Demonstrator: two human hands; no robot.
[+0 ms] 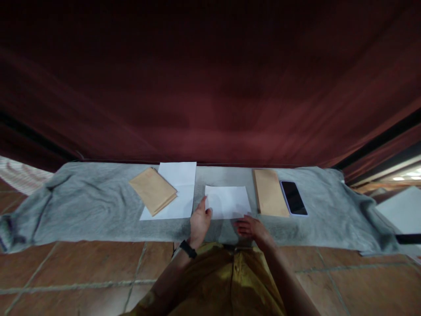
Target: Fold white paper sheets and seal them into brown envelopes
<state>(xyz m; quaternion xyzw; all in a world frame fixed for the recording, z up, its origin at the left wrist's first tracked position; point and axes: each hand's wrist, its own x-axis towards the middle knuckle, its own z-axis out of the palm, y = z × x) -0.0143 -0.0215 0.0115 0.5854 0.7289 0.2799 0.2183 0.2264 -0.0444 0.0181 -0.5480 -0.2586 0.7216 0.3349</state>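
A white sheet of paper [228, 202], seemingly folded to half size, lies in front of me on the grey cloth. My left hand [199, 223], with a black band on its wrist, is at the sheet's left edge, thumb over the paper and index finger along the side. At the near right corner is my right hand [249, 227], its fingers stretched out and slightly blurred. To the left, several brown envelopes [153, 189] rest at an angle on a larger white sheet [182, 182]. A stack of brown envelopes [270, 193] sits to the right.
A phone [294, 198] with a pale purple edge lies right of the envelope stack. The grey cloth [92, 206] covers a long narrow surface and is wrinkled at both ends. Dark red fabric [217, 109] rises behind it. Brown floor tiles [88, 263] show below.
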